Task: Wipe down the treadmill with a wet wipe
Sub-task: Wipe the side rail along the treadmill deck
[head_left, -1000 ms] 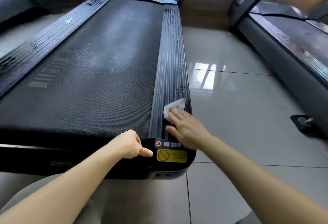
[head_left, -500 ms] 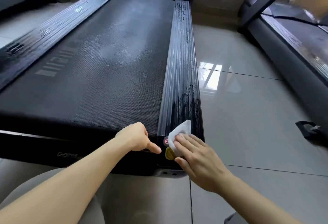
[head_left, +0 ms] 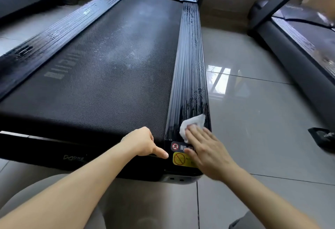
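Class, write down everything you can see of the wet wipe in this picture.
The wipe is a small white sheet, thin and soft-looking, crumpled into folds. It lies on the ribbed black right rail, near its rear end, just ahead of the NO STEP sticker. The right hand presses it down with straight fingers, covering its near part; its far corner pokes out toward the rail's outer edge. Wet streaks mark the rail just beyond it.
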### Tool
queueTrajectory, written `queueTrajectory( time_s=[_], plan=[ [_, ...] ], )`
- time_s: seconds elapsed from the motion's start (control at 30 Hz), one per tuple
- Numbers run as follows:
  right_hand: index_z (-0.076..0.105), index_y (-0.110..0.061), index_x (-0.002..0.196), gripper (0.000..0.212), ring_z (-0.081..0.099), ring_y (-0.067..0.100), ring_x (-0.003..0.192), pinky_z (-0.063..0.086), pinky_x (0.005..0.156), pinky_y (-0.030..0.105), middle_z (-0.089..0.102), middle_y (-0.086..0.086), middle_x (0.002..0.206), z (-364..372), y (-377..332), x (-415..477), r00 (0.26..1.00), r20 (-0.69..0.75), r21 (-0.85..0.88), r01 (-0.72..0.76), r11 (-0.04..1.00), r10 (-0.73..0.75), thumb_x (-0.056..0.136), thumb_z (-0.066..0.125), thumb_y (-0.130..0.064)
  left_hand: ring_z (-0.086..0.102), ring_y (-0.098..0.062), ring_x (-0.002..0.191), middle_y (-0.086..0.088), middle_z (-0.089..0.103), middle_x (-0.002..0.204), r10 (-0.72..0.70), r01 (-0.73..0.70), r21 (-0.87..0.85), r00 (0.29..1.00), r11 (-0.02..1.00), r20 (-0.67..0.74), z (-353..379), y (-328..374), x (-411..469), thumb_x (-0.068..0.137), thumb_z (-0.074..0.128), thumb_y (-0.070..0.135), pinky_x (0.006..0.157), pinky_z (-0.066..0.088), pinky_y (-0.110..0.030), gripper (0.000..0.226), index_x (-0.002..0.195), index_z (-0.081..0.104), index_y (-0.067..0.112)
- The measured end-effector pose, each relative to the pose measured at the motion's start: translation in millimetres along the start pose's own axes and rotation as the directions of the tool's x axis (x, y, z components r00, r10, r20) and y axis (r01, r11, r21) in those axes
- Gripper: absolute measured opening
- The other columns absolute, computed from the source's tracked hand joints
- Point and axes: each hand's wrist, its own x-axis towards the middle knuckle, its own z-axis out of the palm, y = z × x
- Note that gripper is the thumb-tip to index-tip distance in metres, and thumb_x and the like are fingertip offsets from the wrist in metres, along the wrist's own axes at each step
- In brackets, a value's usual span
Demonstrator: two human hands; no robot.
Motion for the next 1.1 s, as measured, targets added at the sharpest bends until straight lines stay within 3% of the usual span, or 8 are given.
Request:
queueTrajectory(
  time_s=[0.13,0.23,0.37,0.53,0.7,0.87,1.0,1.1],
  plan=[
    [0.034,-0.016,0.157,0.090,0.020,0.025,0.155,0.010,0.127,0.038,0.026,0.009,0.167,-7.9,-3.2,49.6,0.993,0.004,0.056,-0.115,0.992,0.115,0.095,0.000,-0.071,0.066,-0.015,0.075,0.007,0.068,0.068,0.026,-0.024,0.051,0.999,0.998,-0.026,-3.6,7.3,-4.0,0.049,0.089,0.072,0.066,0.047,-0.027,0.062,0.071,0.067,0.018],
    [0.056,-0.013,0.136,0.060,0.042,0.031,0.142,0.028,0.120,0.041,0.050,0.009,0.148,-4.4,-38.9,56.6,0.989,-0.029,0.036,0.147,0.989,-0.146,0.104,0.022,-0.051,0.067,-0.017,0.084,0.009,0.061,0.069,0.084,-0.069,0.166,0.993,0.984,-0.087,-3.8,12.4,-11.8,0.059,0.084,0.070,0.065,0.042,-0.027,0.057,0.071,0.060,0.019],
    [0.050,-0.013,0.148,0.060,0.034,0.023,0.150,0.023,0.124,0.043,0.044,0.008,0.158,-6.2,-33.0,43.2,0.951,0.010,0.048,0.309,0.950,-0.310,0.109,0.021,-0.048,0.065,-0.016,0.085,0.013,0.056,0.068,0.161,-0.137,0.264,0.984,0.955,-0.073,-9.5,14.6,-15.5,0.064,0.077,0.077,0.068,0.041,-0.027,0.057,0.066,0.053,0.026],
    [0.019,-0.018,0.163,0.101,0.007,0.016,0.158,-0.003,0.126,0.032,0.013,0.005,0.170,-15.8,25.8,93.0,0.995,0.093,0.005,0.044,0.999,-0.044,0.088,-0.014,-0.077,0.066,-0.017,0.092,0.008,0.066,0.082,0.204,-0.169,0.270,0.973,0.948,-0.106,-8.2,11.2,-5.2,0.050,0.080,0.082,0.071,0.045,-0.029,0.067,0.078,0.061,0.024],
    [0.018,-0.020,0.163,0.068,0.004,0.016,0.158,0.001,0.126,0.036,0.009,0.002,0.171,-18.2,48.7,142.7,0.973,0.065,0.057,-0.223,0.973,0.219,0.107,0.021,-0.057,0.064,-0.013,0.086,0.010,0.067,0.080,0.234,-0.210,0.177,0.964,0.962,-0.129,-16.8,11.9,8.7,0.050,0.080,0.081,0.071,0.046,-0.028,0.065,0.078,0.065,0.024],
    [0.027,-0.018,0.161,0.076,0.006,0.017,0.158,0.004,0.128,0.036,0.017,0.004,0.170,-14.3,7.9,74.1,0.995,0.085,0.037,0.045,0.998,-0.048,0.103,0.004,-0.061,0.066,-0.014,0.086,0.009,0.069,0.084,0.271,-0.256,0.104,0.948,0.961,-0.169,-20.3,15.2,25.2,0.058,0.080,0.076,0.077,0.053,-0.028,0.056,0.079,0.066,0.026],
    [0.039,-0.015,0.156,0.056,0.021,0.021,0.156,0.015,0.127,0.041,0.032,0.005,0.165,-20.6,-6.4,36.2,0.959,0.129,-0.006,0.255,0.967,-0.252,0.111,0.022,-0.044,0.061,-0.013,0.071,0.008,0.062,0.065,0.305,-0.302,0.043,0.948,0.952,-0.087,-20.2,14.3,32.4,0.062,0.081,0.068,0.062,0.045,-0.027,0.050,0.067,0.063,0.023],
    [0.041,-0.015,0.155,0.055,0.027,0.025,0.154,0.018,0.127,0.043,0.036,0.008,0.163,-26.3,3.8,72.6,0.956,0.147,-0.049,0.265,0.963,-0.255,0.110,0.026,-0.044,0.061,-0.013,0.070,0.009,0.058,0.060,0.330,-0.332,-0.007,0.942,0.943,-0.061,-19.3,13.2,34.4,0.064,0.083,0.062,0.061,0.043,-0.026,0.043,0.059,0.060,0.025]
  ],
)
